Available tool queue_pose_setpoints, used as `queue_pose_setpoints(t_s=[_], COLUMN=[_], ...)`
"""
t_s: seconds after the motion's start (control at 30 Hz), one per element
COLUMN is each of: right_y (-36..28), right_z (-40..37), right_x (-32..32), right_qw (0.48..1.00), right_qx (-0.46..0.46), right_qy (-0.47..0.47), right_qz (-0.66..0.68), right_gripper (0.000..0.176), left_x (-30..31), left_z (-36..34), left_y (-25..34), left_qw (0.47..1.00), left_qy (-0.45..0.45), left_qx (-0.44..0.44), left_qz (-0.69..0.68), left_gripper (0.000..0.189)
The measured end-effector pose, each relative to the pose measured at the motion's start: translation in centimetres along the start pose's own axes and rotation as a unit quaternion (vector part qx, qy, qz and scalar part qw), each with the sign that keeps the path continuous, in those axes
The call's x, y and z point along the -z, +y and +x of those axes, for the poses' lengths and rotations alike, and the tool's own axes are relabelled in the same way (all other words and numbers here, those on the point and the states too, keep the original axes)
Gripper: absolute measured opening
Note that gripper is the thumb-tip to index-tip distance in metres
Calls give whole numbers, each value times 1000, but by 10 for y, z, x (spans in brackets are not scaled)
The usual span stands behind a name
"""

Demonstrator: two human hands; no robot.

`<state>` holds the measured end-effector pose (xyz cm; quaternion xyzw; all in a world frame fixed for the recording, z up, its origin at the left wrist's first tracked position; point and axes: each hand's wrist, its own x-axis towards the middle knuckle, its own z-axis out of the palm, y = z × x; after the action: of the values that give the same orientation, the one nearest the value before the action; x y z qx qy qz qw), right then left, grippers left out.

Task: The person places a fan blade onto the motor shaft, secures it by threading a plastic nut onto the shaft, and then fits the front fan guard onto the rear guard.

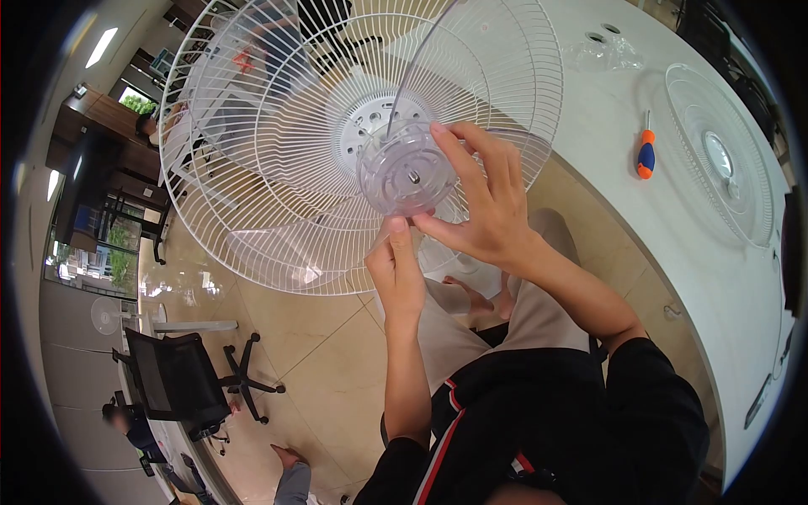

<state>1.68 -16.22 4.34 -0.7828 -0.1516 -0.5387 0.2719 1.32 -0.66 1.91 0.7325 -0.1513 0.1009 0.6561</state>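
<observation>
A clear plastic fan blade sits in front of the white wire rear grille of a fan, with a metal shaft tip visible at its hub's centre. My right hand grips the hub's rim from the right, fingers above and thumb below. At the hub's lower edge, my left hand has its thumb raised against the rim and its other fingers curled in. What lies behind the left fingertips is hidden.
On the curved white table at right lie an orange-and-blue screwdriver, a round front grille and clear plastic wrapping. A black office chair stands lower left. Other people are at the left and in the background.
</observation>
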Motion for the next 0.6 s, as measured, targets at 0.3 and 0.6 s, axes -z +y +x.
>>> queue_pose_setpoints(t_s=[0.3,0.6], right_y=[-36,-1], right_z=[-39,-29], right_x=[47,73], right_qw=[973,994], right_qx=[-178,-48], right_qy=[-86,37], right_qz=[119,86], right_gripper=[81,36], left_x=[11,36], left_z=[-41,-58], left_y=[23,17], left_qw=[862,882], left_qy=[234,285], left_qx=[-239,-184], left_qz=[382,328], left_gripper=[41,53])
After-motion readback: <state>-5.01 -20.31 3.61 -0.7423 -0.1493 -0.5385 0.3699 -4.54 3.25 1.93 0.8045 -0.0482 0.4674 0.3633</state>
